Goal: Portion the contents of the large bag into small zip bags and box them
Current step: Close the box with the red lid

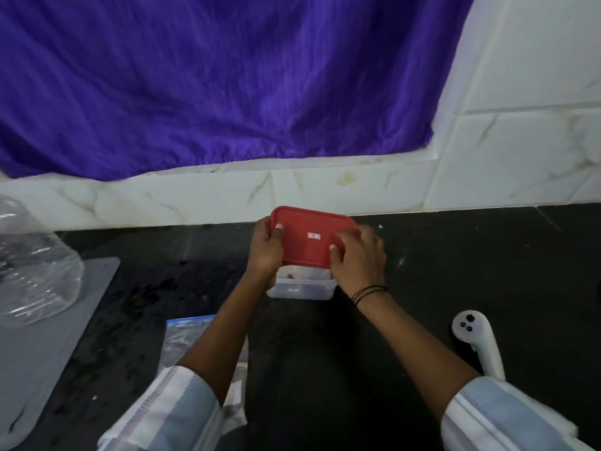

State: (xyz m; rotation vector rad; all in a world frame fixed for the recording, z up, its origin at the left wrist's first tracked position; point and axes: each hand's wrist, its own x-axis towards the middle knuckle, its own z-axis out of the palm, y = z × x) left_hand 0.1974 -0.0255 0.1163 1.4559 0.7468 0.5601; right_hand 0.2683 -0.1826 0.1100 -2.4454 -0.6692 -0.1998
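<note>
Dark countertop below white marbled tiles and a purple cloth. Nearest, under the left forearm, a zip bag with a blue seal strip, lying flat. Beyond it, a clear plastic box on the counter, dark bits faintly visible inside. Above the box, tilted toward the camera, a red lid with a small label at centre, gripped at its left edge by the left hand and at its right edge by the right hand, thumbs on top, fingers curled around the rim. Far left, a crumpled clear large bag on a grey mat.
</note>
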